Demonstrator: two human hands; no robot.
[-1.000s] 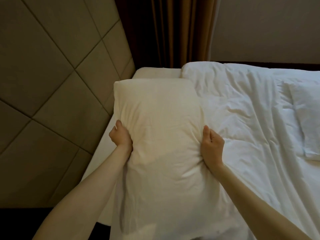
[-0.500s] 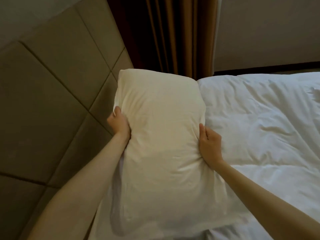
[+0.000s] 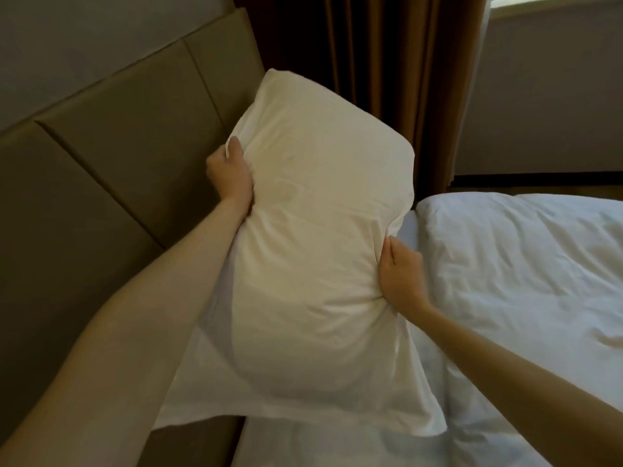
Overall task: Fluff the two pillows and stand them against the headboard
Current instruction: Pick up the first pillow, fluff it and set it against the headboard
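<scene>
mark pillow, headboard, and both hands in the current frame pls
pillow (image 3: 317, 251), head view, middle of its white front face.
headboard (image 3: 135, 136), head view, flat of a padded panel.
left hand (image 3: 231, 175), head view, back of the hand on the pillow's left edge.
right hand (image 3: 399, 273), head view, back of the hand on the pillow's right edge.

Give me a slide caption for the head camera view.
Both hands, left and right, grip a white pillow beside the padded headboard.

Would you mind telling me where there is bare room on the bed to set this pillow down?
The white duvet right of the right hand lies bare. A bare strip of sheet separates it from the headboard. The pillow and left hand crowd the headboard side.
</scene>
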